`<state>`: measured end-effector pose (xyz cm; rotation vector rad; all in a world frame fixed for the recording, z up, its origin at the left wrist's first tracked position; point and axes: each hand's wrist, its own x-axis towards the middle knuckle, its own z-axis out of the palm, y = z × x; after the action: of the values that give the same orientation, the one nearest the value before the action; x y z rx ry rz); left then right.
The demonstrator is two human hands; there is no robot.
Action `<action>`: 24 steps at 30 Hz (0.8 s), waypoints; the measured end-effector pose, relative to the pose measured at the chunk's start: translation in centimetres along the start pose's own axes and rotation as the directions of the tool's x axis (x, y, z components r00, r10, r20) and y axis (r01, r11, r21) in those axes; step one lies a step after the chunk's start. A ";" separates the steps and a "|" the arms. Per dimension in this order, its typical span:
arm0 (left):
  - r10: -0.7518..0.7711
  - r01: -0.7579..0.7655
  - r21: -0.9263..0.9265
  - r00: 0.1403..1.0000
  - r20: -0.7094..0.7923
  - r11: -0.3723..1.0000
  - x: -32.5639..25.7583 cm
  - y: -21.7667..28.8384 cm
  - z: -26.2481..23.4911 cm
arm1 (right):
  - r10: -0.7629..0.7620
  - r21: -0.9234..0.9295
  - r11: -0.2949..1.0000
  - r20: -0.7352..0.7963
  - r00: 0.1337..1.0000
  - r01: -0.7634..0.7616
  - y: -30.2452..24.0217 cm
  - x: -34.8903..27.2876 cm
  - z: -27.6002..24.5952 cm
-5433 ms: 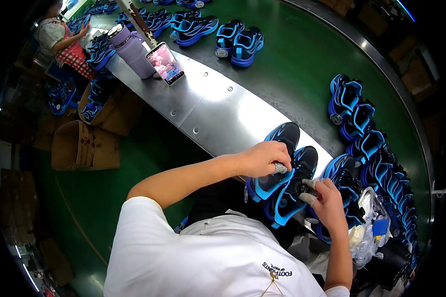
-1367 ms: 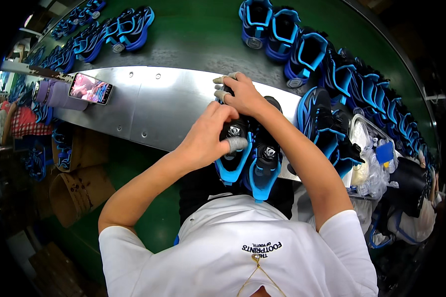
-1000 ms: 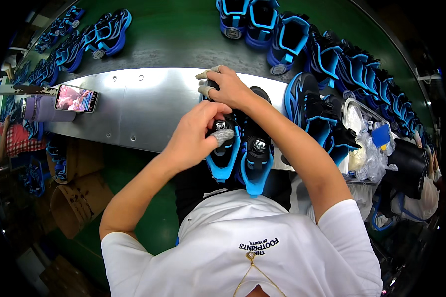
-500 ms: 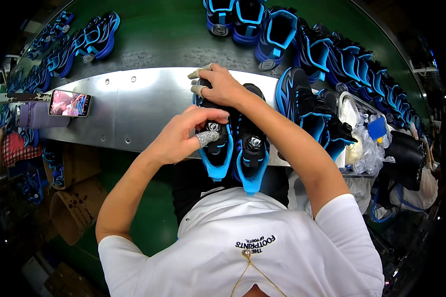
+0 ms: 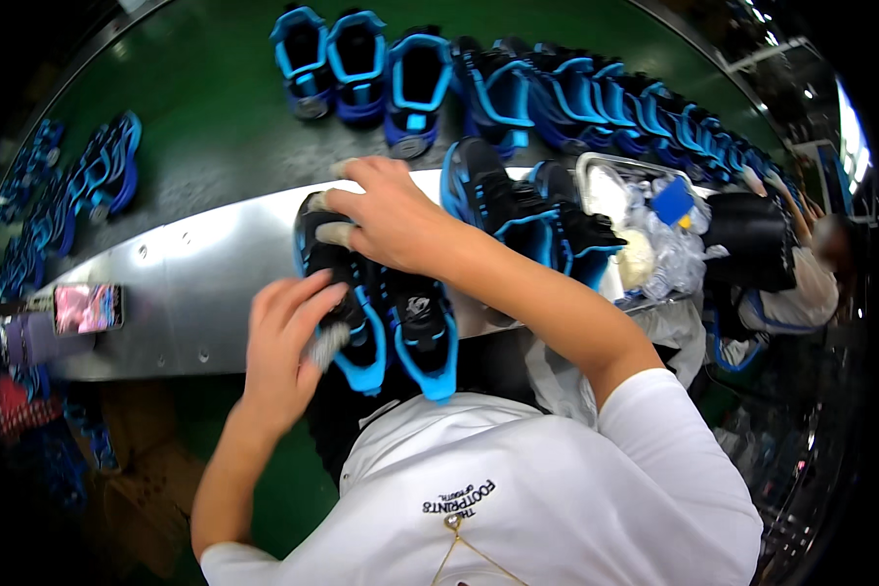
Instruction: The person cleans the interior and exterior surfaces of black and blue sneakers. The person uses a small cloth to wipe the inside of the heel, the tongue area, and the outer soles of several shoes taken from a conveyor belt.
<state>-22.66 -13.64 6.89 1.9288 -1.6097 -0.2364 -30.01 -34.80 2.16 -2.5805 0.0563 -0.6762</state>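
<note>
Shoes: black-and-blue pair (image 5: 391,313) lies side by side on the metal surface (image 5: 195,283), toes hanging off the edge nearest me. My right hand (image 5: 386,215) rests over the heel end of the left-side shoe, fingers curled down on it, holding it in place; fingertips look taped. My left hand (image 5: 288,342) is on the toe end of that same shoe, grip narrow, pinching a small grey piece (image 5: 327,344) against the upper. Can't tell what that piece is. The second shoe of the pair sits touching, just right of the grip, with neither hand on it.

Right of my right forearm: more black-and-blue shoes (image 5: 518,210) bunched together, then a tray of clear plastic wrapping (image 5: 654,234). Beyond the grip, across the surface, a row of blue shoes (image 5: 361,63) on the green belt (image 5: 195,117). Far left of the grip, a phone (image 5: 88,308) lies flat, screen lit.
</note>
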 end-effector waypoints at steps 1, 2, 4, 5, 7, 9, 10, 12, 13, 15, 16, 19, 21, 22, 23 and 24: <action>-0.055 0.054 -0.008 0.997 -0.051 0.998 -1.0 1.2 -0.3 | 0.045 -0.039 0.998 -0.031 0.998 -0.046 -0.1 -1.1 -2.4; -0.194 0.191 -0.128 0.981 -0.010 0.973 -2.8 2.8 -0.5 | 0.070 -0.146 0.986 -0.066 0.995 -0.079 -0.3 -2.5 -4.8; -0.073 0.074 0.005 0.974 0.213 0.997 -4.1 5.4 0.5 | 0.276 -0.289 0.925 0.062 0.959 -0.247 -1.2 -5.6 -8.8; 0.009 -0.042 0.097 0.946 0.323 0.994 -3.9 6.3 1.4 | 0.267 -0.332 0.916 0.086 0.960 -0.225 -0.8 -7.8 -9.3; 0.033 -0.070 0.176 0.978 0.205 0.982 -3.6 5.2 6.0 | 0.223 -0.498 0.860 0.173 0.959 -0.110 -1.5 -10.3 -9.0; -0.172 0.173 0.037 0.886 0.431 0.984 -1.4 4.3 5.8 | 0.226 -0.507 0.855 0.179 0.957 -0.107 -1.4 -10.6 -9.3; -0.076 0.082 -0.006 0.938 0.339 0.997 -0.9 3.4 5.0 | 0.219 -0.484 0.867 0.162 0.962 -0.116 -0.9 -11.0 -9.9; 0.019 -0.010 -0.054 0.985 0.171 0.999 0.8 1.2 1.6 | 0.204 -0.435 0.893 0.170 0.964 -0.112 0.0 -11.2 -11.0; -0.022 0.033 -0.076 0.990 0.138 0.997 1.5 0.0 -0.2 | 0.193 -0.437 0.893 0.166 0.967 -0.103 0.1 -10.9 -11.1; -0.004 0.003 0.040 1.000 0.023 0.999 3.6 -3.0 -3.6 | 0.186 -0.321 0.941 0.210 0.960 -0.112 0.3 -9.4 -11.6; 0.025 -0.023 0.147 1.000 -0.014 0.989 5.4 -5.4 -4.7 | 0.177 -0.301 0.948 0.226 0.958 -0.104 0.0 -7.7 -12.0; 0.014 0.028 0.317 0.992 -0.127 0.948 10.0 -16.2 -7.5 | 0.190 -0.064 0.981 0.171 0.967 -0.182 1.2 -1.3 -10.0; -0.174 0.180 0.454 0.983 -0.057 0.873 12.6 -22.0 -9.9 | 0.154 -0.079 0.986 0.145 0.977 -0.144 3.1 3.8 -7.9; -0.255 0.276 0.480 0.961 -0.109 0.833 13.8 -24.4 -10.0 | 0.182 -0.094 0.981 0.149 0.972 -0.169 4.2 6.0 -6.5; -0.370 0.373 0.500 0.923 -0.110 0.781 15.1 -26.3 -10.2 | 0.207 -0.109 0.975 0.152 0.966 -0.192 5.2 8.2 -5.0; -0.333 0.345 0.658 0.931 -0.149 0.669 16.9 -24.6 -9.4 | 0.268 -0.167 0.957 0.175 0.947 -0.239 6.5 9.7 -3.7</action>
<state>6.65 -24.54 4.84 2.7871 -1.4106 0.2749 -22.80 -43.72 6.46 -2.6983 0.3804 -0.3312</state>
